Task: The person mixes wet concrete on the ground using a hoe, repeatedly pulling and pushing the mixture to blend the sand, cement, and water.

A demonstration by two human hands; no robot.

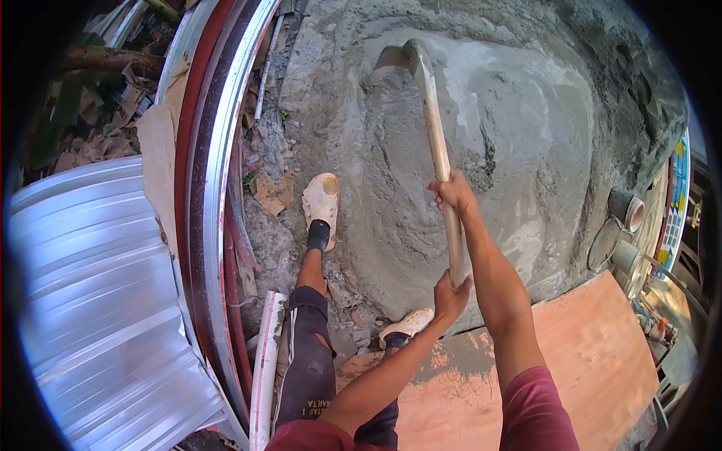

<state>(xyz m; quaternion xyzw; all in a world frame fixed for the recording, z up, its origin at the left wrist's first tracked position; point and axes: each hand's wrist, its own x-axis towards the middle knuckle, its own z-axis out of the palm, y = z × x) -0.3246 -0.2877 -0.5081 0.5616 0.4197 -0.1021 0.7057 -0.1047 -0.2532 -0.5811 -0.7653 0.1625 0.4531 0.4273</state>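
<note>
Both my hands are wrapped round the wooden handle of a hoe (434, 124). My right hand (456, 194) grips it about midway along, and my left hand (451, 295) closes on it near the end closest to me. At the far end, the hoe's blade (392, 57) rests in wet grey mortar (526, 113), its lower edge hidden in the mix. The mortar spreads in a wide, shallow patch with ridges and smooth wet areas.
My feet stand in pale clogs (322, 199) beside the mortar. Metal channels (218, 150) and corrugated sheeting (98, 301) lie to the left, with a white pipe (267, 368) near my leg. A plywood board (587, 353) lies at lower right; a short pipe (628, 209) stands beyond it.
</note>
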